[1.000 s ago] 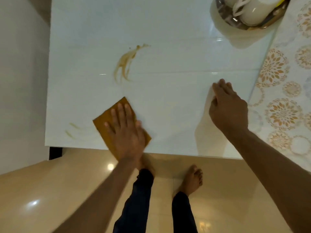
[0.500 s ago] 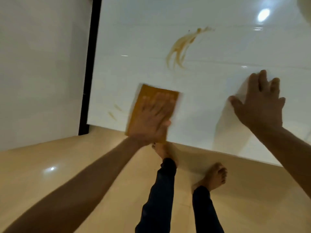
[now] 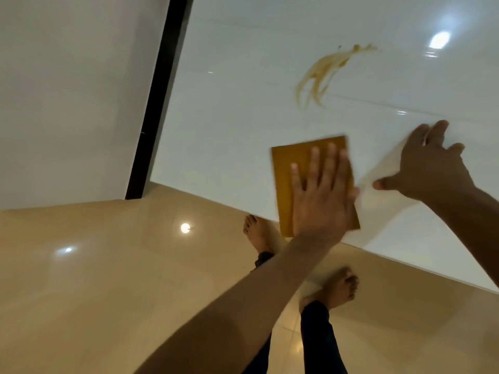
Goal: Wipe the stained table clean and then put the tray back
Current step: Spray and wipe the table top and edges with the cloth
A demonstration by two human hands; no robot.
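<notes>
A glossy white table [image 3: 243, 109] fills the upper middle and right. A brown streaky stain [image 3: 322, 74] marks it towards the back. My left hand [image 3: 321, 195] lies flat, fingers spread, on a mustard-yellow cloth [image 3: 286, 168] at the table's near edge; the cloth's lower end hangs slightly over that edge. To the right of the cloth, my right hand [image 3: 429, 166] rests on the table with fingers apart and holds nothing. The tray is out of view.
A black strip [image 3: 159, 98] runs along the table's left side against a pale wall [image 3: 73, 90]. Below the near edge lies shiny beige floor [image 3: 108, 279], where my bare feet [image 3: 337, 290] and dark trouser legs stand.
The left hand and cloth have slid right along the near edge, closer to the right hand. The small stains near the table's left corner no longer show. The view has shifted left.
</notes>
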